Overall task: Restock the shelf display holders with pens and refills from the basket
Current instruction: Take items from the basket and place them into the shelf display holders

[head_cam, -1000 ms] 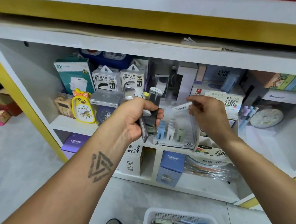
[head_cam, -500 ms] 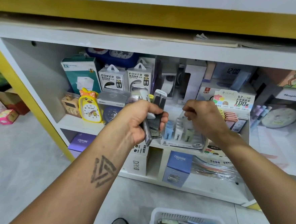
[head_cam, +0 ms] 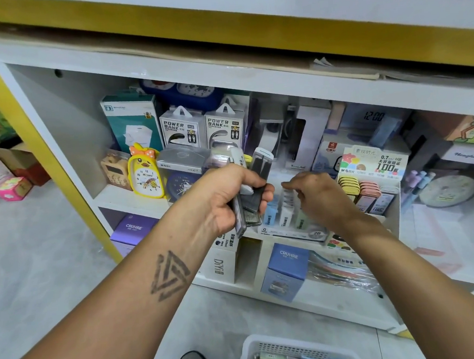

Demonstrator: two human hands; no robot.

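fingers of the left hand (head_cam: 226, 199) are curled tight around a fanned stack of slim refill cases (head_cam: 254, 183), whose tops stick up toward 12 o'clock. fingers of the right hand (head_cam: 320, 197) are bent down over the clear display holder (head_cam: 292, 220) at its 3 o'clock side; whether they pinch a case is hidden by the knuckles. the holder sits on the shelf (head_cam: 136, 199), with small pale refill packs upright in it. the basket (head_cam: 295, 352) lies on the floor at 6 o'clock, with stock inside it. the stack looks loosely splayed, so a slackening grip could let the outer case slide out and drop. a careless push by the right hand could knock the packs askew, or nudge the eraser display (head_cam: 370, 181) just beside it at 3 o'clock.
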